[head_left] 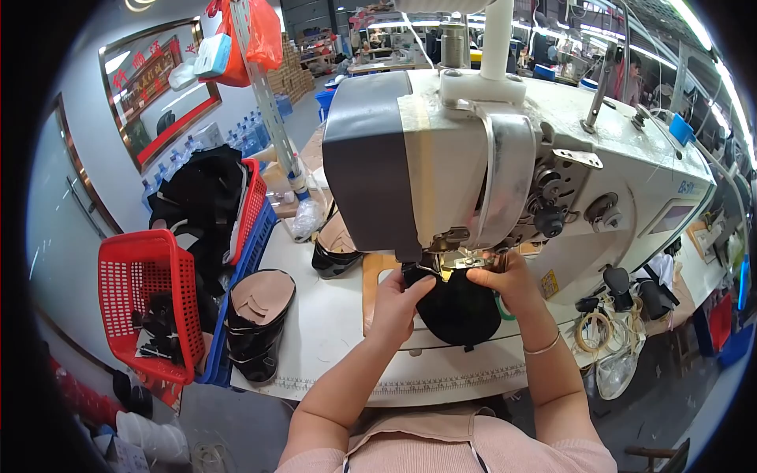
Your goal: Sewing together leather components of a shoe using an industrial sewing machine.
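Observation:
A black, rounded fabric piece (460,315) lies under the lit needle area of a large white and grey sewing machine (441,181). My left hand (397,302) grips its left edge, thumb pointing in toward the presser foot (448,266). From the other side my right hand (509,285) pinches the piece close to the foot, with its thumb on top and the other fingers partly hidden behind. Both hands are at the far edge of the piece, and its rounded near end hangs toward me over the white table (331,347).
Left of the machine stand stacks of black and beige cut pieces (260,323) and a smaller stack (337,244). Beyond them are a red basket (192,315) and a blue crate (264,236) piled with black fabric. Tape rolls and cords (595,329) lie at the right.

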A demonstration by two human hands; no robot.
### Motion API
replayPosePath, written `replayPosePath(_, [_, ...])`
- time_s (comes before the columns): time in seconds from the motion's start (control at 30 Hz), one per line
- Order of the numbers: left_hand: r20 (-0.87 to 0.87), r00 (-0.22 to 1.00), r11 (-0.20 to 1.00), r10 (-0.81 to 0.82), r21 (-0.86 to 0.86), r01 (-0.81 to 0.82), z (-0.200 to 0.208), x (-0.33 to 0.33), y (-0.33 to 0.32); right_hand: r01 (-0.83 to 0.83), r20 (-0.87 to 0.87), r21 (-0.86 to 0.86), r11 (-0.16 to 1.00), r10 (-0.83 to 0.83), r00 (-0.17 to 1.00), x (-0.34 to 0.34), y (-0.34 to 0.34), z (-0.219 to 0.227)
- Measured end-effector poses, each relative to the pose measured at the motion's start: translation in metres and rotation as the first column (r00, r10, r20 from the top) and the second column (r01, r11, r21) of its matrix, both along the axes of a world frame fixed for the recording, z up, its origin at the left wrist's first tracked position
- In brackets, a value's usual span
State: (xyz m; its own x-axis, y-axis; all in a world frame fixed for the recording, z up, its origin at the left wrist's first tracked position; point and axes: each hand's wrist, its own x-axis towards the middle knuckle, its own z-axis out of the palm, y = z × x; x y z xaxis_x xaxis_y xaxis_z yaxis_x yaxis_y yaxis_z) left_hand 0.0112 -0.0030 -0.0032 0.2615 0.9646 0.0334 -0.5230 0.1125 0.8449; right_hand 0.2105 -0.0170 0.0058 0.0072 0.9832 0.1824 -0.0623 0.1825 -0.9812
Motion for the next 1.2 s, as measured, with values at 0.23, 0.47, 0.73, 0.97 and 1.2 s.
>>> replayPosePath(0.23, [-0.283, 0.943, 0.962, 0.173, 0.253, -0.101, -0.001, 0.004, -0.015, 0.157, -0.037, 0.214, 0.964, -0.152, 0.988, -0.005, -0.007, -0.004])
replayPosePath(0.47, [-0.156, 0.973, 0.968, 0.172, 0.211, -0.137, -0.003, 0.007, -0.017, 0.213, 0.479, 0.281, 0.936, -0.329, 0.814, -0.004, -0.007, 0.005])
replayPosePath(0.73, [-0.189, 0.981, 0.991, 0.038, 0.131, -0.014, 0.012, -0.003, 0.003, 0.129, 0.231, 0.205, 0.97, -0.176, 0.957, -0.007, -0.001, 0.004])
replayPosePath(0.97, [-0.167, 0.982, 0.994, -0.091, 0.04, 0.099, 0.001, -0.009, 0.022, 0.142, 0.275, 0.195, 0.97, -0.193, 0.942, -0.011, -0.009, 0.0])
replayPosePath(1.2, [-0.061, 0.985, 0.987, -0.162, -0.028, 0.161, 0.006, -0.011, 0.019, 0.186, 0.362, 0.375, 0.908, -0.328, 0.872, -0.027, -0.023, 0.016])
